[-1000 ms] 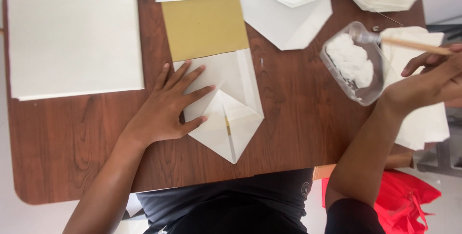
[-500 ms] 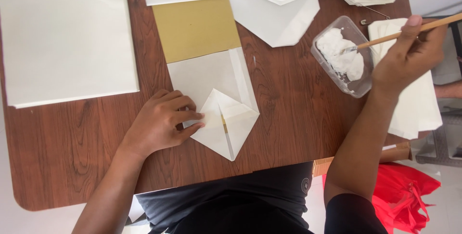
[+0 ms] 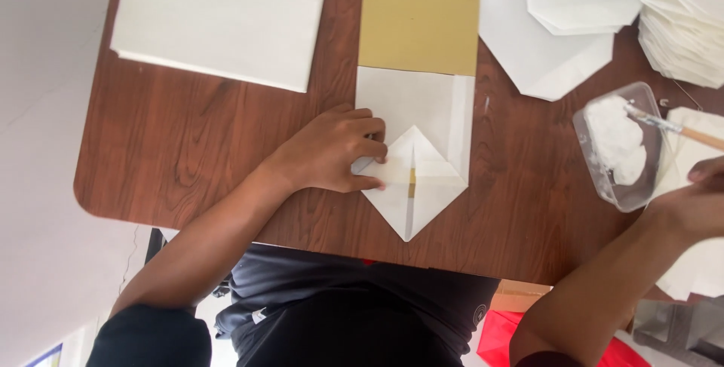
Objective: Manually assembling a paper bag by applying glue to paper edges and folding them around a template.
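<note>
Head cam looking straight down, so here's what I've got. Left hand [image 3: 332, 152] sits on the brown wooden table [image 3: 188, 148] with its fingers curled in and pressed down on the left edge of a white folded paper [image 3: 415, 148], the one whose flaps meet in a point toward my body. Fingertips are right on the fold, thumb tucked along the lower flap. That paper lies mid-table, its top edge touching a gold sheet [image 3: 418, 24] just above it.

Right hand [image 3: 697, 201] is way over at the right edge, mostly cut off by the frame, loosely closed round a wooden brush [image 3: 679, 129]. Pretty sure it's pinching the handle, but the grip itself is out of view. The brush's metal end dips into a clear plastic tub [image 3: 618, 144] of white paste.

Other stuff: a big stack of white sheets [image 3: 219, 16] top left, a couple of finished white envelopes [image 3: 558, 27] top right, and another pile [image 3: 682, 20] in the far corner.
</note>
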